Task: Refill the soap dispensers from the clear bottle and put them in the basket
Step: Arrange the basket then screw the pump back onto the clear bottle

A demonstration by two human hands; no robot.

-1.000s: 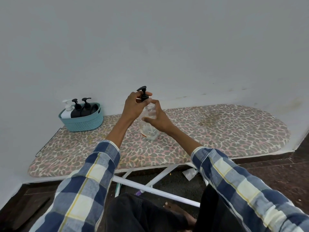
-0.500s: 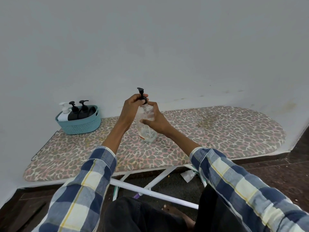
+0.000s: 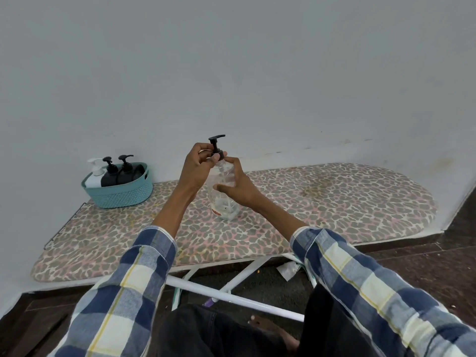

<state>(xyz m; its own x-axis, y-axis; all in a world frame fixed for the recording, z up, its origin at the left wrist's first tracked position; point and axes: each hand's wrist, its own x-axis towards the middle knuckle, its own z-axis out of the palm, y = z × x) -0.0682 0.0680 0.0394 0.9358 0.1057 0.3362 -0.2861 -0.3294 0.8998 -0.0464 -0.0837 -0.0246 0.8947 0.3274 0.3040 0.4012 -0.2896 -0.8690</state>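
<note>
Mid-frame, the clear bottle (image 3: 223,191) stands on the ironing board (image 3: 334,199), bare cover stretching right to its rounded edge. Left hand (image 3: 197,167) pinches the black pump (image 3: 215,148); right hand (image 3: 238,188) grasps the bottle's side. Basket (image 3: 121,188) sits far left by the wall

You held a clear bottle (image 3: 223,191) of glossy see-through plastic with a matt black plastic pump (image 3: 215,148). The ironing board (image 3: 334,202) wore soft leopard-print cloth on smooth white-painted metal legs (image 3: 231,297). The teal basket (image 3: 121,191) looked like ribbed, woven-textured plastic.
</note>
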